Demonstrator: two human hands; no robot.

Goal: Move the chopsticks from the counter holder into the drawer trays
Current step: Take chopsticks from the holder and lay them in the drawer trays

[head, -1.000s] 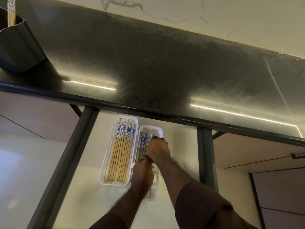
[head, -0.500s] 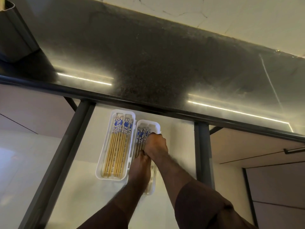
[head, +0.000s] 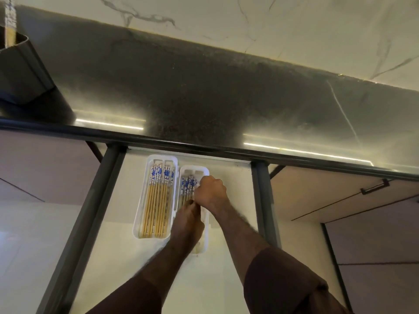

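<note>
While both hands are reaching down into the open drawer point(head: 229, 177), two long white plastic trays with rounded corners are lying side by side on its pale, smooth floor. Taking the right tray point(head: 205, 171) as the landmark: the left tray point(head: 138, 214) is touching its left wall and is holding a neat row of slender yellow chopsticks point(head: 156, 207) with blue-and-white patterned tops, all lying parallel along its length. Inside the right tray, a smaller bunch of the same patterned chopsticks point(head: 187, 184) is showing at its far end. The right hand point(head: 210, 191) is hovering over that tray's far half, its grip curled into a fist at the patterned tops; whether it is actually pinching a stick cannot be told. The left hand point(head: 188, 223) is lying over the tray's middle, fingers bent down onto the sticks, its grip hidden by the back of the hand. Above the right tray, the dark speckled bench point(head: 192, 94) with a glossy rounded edge is reflecting strip lights. Far up and left of the tray, a dark, matte, smooth-walled holder point(head: 20, 71) is standing on the bench with one pale stick point(head: 10, 23) rising from it, blurred
</note>
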